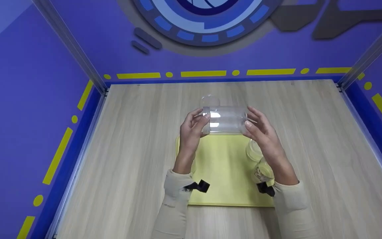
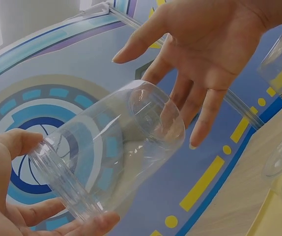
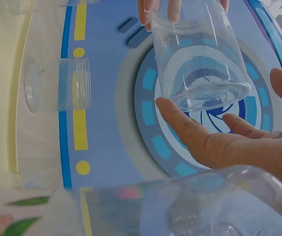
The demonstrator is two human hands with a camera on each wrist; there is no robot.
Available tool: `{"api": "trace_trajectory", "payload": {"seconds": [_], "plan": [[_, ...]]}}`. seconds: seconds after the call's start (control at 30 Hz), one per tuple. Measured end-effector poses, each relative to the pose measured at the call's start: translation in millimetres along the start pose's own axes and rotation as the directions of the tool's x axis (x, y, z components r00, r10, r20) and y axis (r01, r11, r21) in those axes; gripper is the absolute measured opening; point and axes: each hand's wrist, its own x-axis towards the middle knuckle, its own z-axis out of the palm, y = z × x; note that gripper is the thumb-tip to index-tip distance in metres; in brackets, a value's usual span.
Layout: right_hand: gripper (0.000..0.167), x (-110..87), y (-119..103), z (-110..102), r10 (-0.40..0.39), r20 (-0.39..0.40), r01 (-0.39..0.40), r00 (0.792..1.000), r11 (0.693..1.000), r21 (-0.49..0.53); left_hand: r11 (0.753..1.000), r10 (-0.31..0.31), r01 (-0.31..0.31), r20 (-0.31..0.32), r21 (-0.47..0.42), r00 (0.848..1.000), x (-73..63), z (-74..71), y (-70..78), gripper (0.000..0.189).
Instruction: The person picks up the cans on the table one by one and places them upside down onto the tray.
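Observation:
A clear, see-through jar [image 1: 227, 119] is held on its side in the air, above the far edge of a yellow mat [image 1: 224, 172]. My left hand [image 1: 191, 127] grips its ridged mouth end, thumb on one side and fingers on the other, as the left wrist view shows. At the jar's base is my right hand [image 1: 264, 132], its fingers spread and mostly straight. In the right wrist view one fingertip [image 3: 163, 104] comes right at the rim of the base. The jar's inside [image 2: 126, 142] looks empty.
Behind the held jar another clear jar [image 3: 57, 84] stands on the wooden table [image 1: 138, 149]. A round clear container [image 1: 253, 151] and a clear jar with dark print [image 1: 263, 171] stand at the mat's right side. A clear container with a floral print [image 3: 131, 211] fills the right wrist view's foreground.

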Motion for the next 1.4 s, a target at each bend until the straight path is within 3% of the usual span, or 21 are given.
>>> {"api": "trace_trajectory", "payload": {"seconds": [0.53,1.1,1.4], "plan": [[0.065,7.6,-1.3,5.3,0.050,-0.013,-0.049,0.999,0.998,0.030,1.000,0.006,-0.006,0.016,-0.005,1.000,-1.1,-0.2,4.7,0.066],[0.062,7.0,1.3,7.6,-0.014,-0.025,0.016,1.000,0.994,0.112,0.999,0.003,-0.001,0.048,-0.042,0.999,-2.9,-1.2,5.4,0.064],[0.062,5.3,1.9,7.3,-0.018,-0.044,0.022,0.999,0.996,0.090,1.000,0.009,-0.007,0.072,-0.030,0.997,-2.5,-3.2,4.8,0.061]]}}
